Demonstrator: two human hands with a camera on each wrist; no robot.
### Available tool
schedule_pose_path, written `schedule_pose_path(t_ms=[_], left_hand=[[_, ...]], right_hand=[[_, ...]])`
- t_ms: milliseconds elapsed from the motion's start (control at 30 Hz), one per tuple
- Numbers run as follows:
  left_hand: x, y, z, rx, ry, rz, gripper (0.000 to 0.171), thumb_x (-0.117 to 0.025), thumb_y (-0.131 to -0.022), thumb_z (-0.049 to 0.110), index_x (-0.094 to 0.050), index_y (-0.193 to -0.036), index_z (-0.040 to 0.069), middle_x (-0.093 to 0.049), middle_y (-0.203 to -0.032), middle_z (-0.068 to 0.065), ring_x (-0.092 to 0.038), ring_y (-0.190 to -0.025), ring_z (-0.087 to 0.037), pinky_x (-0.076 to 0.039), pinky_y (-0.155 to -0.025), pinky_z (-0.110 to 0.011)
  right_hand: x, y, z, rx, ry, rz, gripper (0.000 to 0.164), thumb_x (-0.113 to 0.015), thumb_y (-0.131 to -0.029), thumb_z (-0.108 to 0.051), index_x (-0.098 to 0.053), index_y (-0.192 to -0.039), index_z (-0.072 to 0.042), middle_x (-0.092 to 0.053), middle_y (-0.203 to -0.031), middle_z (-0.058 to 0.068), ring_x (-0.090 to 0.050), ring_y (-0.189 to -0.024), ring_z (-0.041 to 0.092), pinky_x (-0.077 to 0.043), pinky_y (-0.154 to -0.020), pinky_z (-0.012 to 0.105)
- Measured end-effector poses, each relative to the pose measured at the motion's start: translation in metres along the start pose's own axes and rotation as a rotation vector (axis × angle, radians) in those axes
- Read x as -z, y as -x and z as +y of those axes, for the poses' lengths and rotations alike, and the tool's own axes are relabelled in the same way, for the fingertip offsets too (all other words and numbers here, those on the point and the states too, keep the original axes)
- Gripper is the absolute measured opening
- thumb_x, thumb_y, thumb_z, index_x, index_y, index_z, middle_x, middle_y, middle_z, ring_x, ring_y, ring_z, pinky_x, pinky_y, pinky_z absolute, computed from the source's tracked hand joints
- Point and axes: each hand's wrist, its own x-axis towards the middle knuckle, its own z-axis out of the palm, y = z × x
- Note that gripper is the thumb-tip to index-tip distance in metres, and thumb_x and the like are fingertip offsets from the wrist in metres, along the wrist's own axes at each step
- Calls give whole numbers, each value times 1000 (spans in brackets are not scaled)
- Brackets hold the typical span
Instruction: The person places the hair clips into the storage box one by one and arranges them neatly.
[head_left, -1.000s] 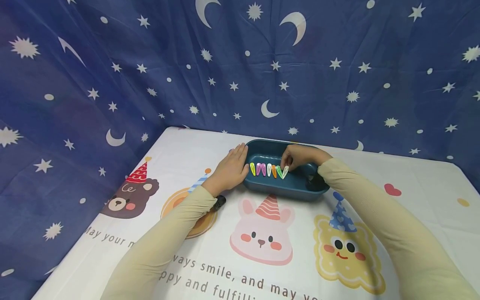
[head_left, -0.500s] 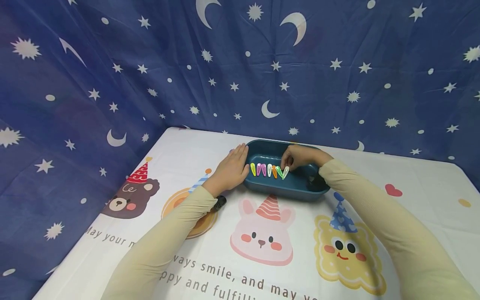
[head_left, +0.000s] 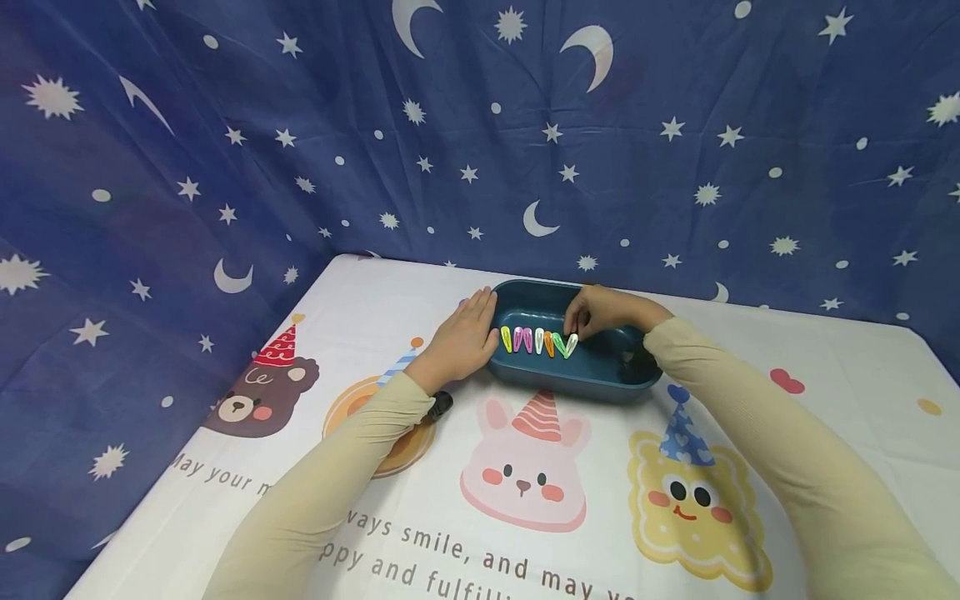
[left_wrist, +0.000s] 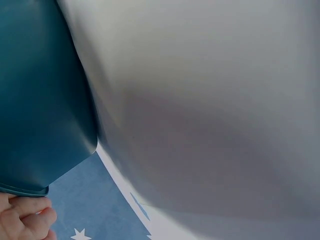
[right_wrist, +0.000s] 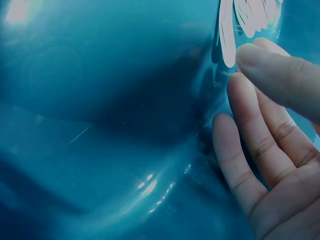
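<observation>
My left hand (head_left: 460,340) lies along the left end of a dark teal tray (head_left: 573,385), fingers straight and touching its rim; its fingers (left_wrist: 30,217) also show at the rim in the left wrist view. Inside the tray, several snap hair clips stand in a row: yellow, purple, white, orange, green, and a white hair clip (head_left: 572,345) at the right end. My right hand (head_left: 603,310) reaches into the tray beside that clip. In the right wrist view, its thumb (right_wrist: 272,70) touches or nearly touches the end clip (right_wrist: 227,35), with the other fingers loosely bent below.
The tray stands near the back of a table with a white cartoon-printed cloth (head_left: 420,533). Behind it hangs a blue star-and-moon curtain (head_left: 480,150). A small black object (head_left: 441,406) sits at my left wrist.
My right hand and sleeve have shifted slightly to the right and up. The hair clips look unmoved, and my left hand stays at the tray's left end.
</observation>
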Motion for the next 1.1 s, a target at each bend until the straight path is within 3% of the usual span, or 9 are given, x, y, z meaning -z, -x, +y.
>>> schedule_pose_path(t_ms=[267,500,1100], left_hand=[[0,0,0,1,1,1,60,-35,-98,25,-18,-148,-5,-16,-156,-19,-16,-146,-29,-13,-121,-39],[0,0,0,0,5,6,60,-36,-98,25,-18,-148,-5,-17,-156,-20,-17,-146,-30,-14,-120,-39],[-1,-1,-1,-5,-8,-14,60,-32,-99,26,-16,-148,-5,-15,-156,-19,-14,-147,-29,-13,-121,-39]], right_hand=[[2,3,-2,14,-7,-27,12,-71,-73,8,-73,-82,0,-70,-76,6,-58,-66,8,-50,-62,19],[2,5,-4,17,-2,-57,11,-70,-74,8,-72,-83,2,-70,-80,16,-58,-67,9,-51,-63,20],[0,3,-3,8,21,-59,9,-68,-77,5,-71,-85,1,-69,-79,11,-58,-69,9,-52,-66,24]])
